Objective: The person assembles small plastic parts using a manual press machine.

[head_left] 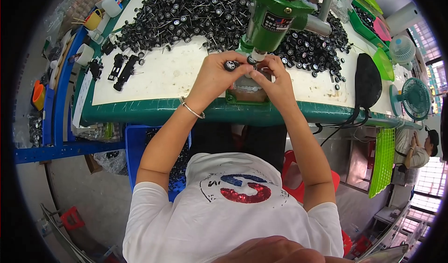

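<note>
Under the ram of a green bench press (275,23), my two hands meet at its small work block. My left hand (218,74) is closed on a small black toy wheel (230,65) with a silver hub, which shows between thumb and fingers. Just at the tip of the press, between both hands' fingertips, sits another black wheel (252,60). My right hand (276,79) is closed beside it, thumb and fingers pinched together. What the right fingers hold is hidden behind them. Below the hands stands the press base (247,96).
A large heap of wheels with axles (186,16) covers the table's back; loose wheels (308,48) lie right of the press. Black toy chassis (125,72) lie at left. A black bag-like thing (367,83) hangs over the right edge. A blue bin (135,146) stands by my legs.
</note>
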A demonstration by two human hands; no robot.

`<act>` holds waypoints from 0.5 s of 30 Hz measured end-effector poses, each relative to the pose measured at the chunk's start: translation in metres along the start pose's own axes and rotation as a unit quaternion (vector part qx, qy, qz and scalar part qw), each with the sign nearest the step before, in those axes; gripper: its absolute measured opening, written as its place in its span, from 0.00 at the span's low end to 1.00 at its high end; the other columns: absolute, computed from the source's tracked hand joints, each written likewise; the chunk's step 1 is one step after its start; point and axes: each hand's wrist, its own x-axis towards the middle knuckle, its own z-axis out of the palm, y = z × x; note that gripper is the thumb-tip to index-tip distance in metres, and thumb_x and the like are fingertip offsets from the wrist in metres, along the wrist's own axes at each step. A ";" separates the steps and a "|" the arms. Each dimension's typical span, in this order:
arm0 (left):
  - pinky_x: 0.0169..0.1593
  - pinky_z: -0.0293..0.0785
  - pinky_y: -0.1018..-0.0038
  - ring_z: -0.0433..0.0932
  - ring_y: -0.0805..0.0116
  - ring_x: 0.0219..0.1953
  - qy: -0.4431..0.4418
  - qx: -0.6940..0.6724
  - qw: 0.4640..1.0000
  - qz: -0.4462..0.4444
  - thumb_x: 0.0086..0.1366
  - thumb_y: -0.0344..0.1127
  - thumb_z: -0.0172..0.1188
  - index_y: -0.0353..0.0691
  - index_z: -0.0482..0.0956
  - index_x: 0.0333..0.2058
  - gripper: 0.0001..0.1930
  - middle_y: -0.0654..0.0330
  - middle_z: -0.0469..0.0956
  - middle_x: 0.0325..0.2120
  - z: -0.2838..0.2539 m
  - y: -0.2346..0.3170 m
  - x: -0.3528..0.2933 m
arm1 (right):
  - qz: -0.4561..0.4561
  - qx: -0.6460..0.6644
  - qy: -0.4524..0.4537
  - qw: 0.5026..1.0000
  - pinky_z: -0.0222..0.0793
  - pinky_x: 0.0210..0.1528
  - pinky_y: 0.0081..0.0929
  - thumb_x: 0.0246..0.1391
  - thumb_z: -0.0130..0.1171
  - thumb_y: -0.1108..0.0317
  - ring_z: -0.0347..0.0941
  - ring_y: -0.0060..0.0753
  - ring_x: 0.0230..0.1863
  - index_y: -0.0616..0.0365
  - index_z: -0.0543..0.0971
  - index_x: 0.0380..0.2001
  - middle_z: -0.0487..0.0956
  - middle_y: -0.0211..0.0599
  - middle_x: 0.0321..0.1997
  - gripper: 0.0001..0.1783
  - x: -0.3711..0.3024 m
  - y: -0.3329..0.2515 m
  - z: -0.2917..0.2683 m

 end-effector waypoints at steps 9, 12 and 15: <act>0.17 0.65 0.83 0.70 0.79 0.14 -0.008 -0.052 0.997 -0.059 0.53 0.30 0.68 0.32 0.81 0.30 0.08 0.62 0.79 0.24 0.009 0.007 0.008 | 0.104 0.173 0.120 0.972 0.68 0.47 0.21 0.58 0.56 0.68 0.73 0.22 0.42 0.62 0.75 0.49 0.77 0.33 0.46 0.17 0.019 -0.017 -0.052; 0.16 0.64 0.82 0.69 0.80 0.12 0.006 -0.053 0.998 -0.039 0.54 0.33 0.67 0.34 0.83 0.32 0.09 0.61 0.80 0.22 0.010 0.007 0.013 | 0.059 0.243 0.137 0.958 0.71 0.40 0.22 0.59 0.54 0.65 0.75 0.24 0.38 0.63 0.76 0.46 0.78 0.35 0.43 0.15 0.047 -0.032 -0.080; 0.17 0.64 0.83 0.69 0.80 0.13 -0.006 -0.051 0.998 -0.025 0.54 0.32 0.67 0.34 0.83 0.33 0.10 0.60 0.80 0.23 0.009 0.007 0.015 | 0.006 0.314 0.096 0.945 0.70 0.51 0.27 0.64 0.46 0.61 0.74 0.32 0.45 0.60 0.73 0.52 0.77 0.38 0.49 0.19 0.092 -0.063 -0.107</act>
